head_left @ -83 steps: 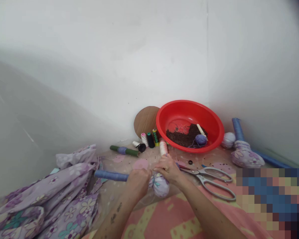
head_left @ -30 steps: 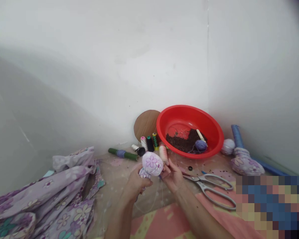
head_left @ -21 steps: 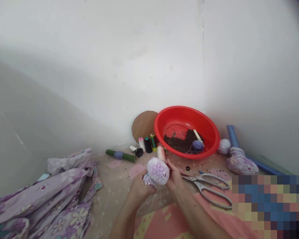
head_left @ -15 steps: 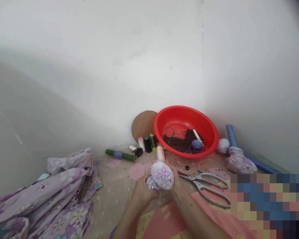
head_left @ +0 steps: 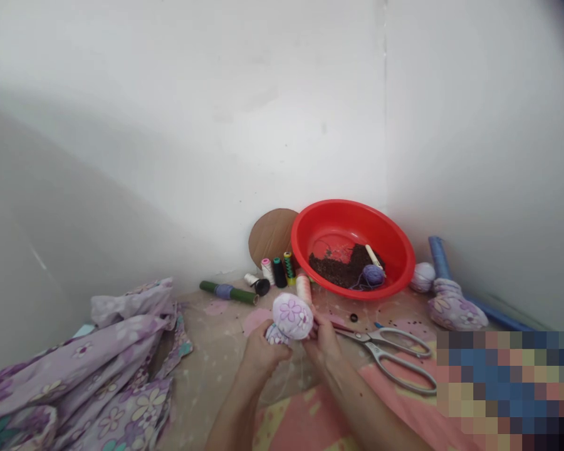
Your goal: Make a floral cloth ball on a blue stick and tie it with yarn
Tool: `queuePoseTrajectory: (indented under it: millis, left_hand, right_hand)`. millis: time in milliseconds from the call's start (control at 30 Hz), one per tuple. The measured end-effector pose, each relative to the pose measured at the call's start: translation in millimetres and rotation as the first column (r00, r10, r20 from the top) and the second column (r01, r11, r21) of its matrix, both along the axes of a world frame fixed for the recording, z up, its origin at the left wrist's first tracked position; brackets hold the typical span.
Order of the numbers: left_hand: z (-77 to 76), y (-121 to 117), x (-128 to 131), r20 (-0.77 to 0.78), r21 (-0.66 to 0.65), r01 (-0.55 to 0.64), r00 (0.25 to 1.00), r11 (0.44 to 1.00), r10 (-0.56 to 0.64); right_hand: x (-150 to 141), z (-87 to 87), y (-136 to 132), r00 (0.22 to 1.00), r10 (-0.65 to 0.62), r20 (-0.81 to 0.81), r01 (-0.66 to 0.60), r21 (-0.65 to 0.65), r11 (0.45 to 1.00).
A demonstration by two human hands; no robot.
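Head view, left fingers gripping rounded floral fabric bundle by its gathered neck, right fingers beside, grip unclear

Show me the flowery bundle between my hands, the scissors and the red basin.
Flowery bundle (head_left: 292, 316): head view, middle of its rounded end.
Scissors (head_left: 369, 340): head view, metal beside the pivot.
Red basin (head_left: 341, 219): head view, bare inner back wall.

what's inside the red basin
Inside the red basin are dark crumbly material, a purple yarn ball with loose strands, and a pale stick. What lies beneath them is covered.
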State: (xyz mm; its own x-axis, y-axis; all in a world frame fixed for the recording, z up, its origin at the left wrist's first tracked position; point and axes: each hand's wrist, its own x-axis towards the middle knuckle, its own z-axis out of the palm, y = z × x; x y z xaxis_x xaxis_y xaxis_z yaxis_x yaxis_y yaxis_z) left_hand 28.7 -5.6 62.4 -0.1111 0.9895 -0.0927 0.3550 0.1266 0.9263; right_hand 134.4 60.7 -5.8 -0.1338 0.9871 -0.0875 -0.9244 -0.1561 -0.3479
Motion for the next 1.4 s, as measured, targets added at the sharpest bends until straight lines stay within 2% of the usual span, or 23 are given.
queuePoseTrajectory:
  millis: [133,300,467,567,667,800,900,967,1033,1267,1400]
  left_hand:
    - [-6.5,9,-13,0.088,-0.001,-0.022,0.996,1.000,0.022]
    - [-11.8,17,-28,0.154,0.053,-0.023,0.988,0.998,0.014]
    - [-13.3,21,-33,0.018,0.026,-0.071,0.997,0.997,0.071]
    - [-14.1,24,-36,-0.137,0.041,-0.098,0.985,0.994,0.103]
    - [-15.4,25,-40,-0.364,0.069,-0.119,0.921,0.990,0.136]
    - [-16.3,23,-43,-0.649,0.052,-0.130,0.749,0.990,0.132]
    - [-16.2,19,-38,-0.782,0.055,-0.152,0.608,0.987,0.137]
    - [-15.7,16,-34,-0.828,0.056,-0.161,0.544,0.985,0.136]
    - [-14.9,13,-29,-0.852,0.062,-0.155,0.506,0.986,0.133]
    - [-17.6,7,-23,-0.884,0.083,-0.141,0.447,0.987,0.138]
    - [-22.0,6,-18,-0.894,0.111,-0.085,0.427,0.990,0.137]
  right_hand:
    - [0,3.7,-7,0.998,0.025,-0.052,-0.024,0.022,0.999]
    - [-3,15.6,-18,0.999,0.042,0.023,-0.044,0.100,0.994]
    - [-6,22.2,-26,0.997,0.037,0.070,-0.048,0.160,0.986]
    - [-9,24.8,-30,0.993,0.015,0.115,-0.040,0.219,0.975]
    - [-13,24.9,-33,0.978,-0.025,0.207,-0.034,0.280,0.960]
    - [-17,20.3,-35,0.914,-0.126,0.385,-0.025,0.365,0.931]
    - [-16,17.0,-34,0.863,-0.171,0.475,-0.032,0.390,0.920]
    - [-14,16.1,-33,0.836,-0.185,0.516,-0.048,0.404,0.913]
    - [-12,16.2,-32,0.813,-0.190,0.550,-0.071,0.418,0.906]
    - [-5,22.3,-34,0.719,-0.235,0.654,-0.141,0.468,0.872]
    - [0,25.0,-32,0.714,-0.230,0.661,-0.166,0.480,0.861]
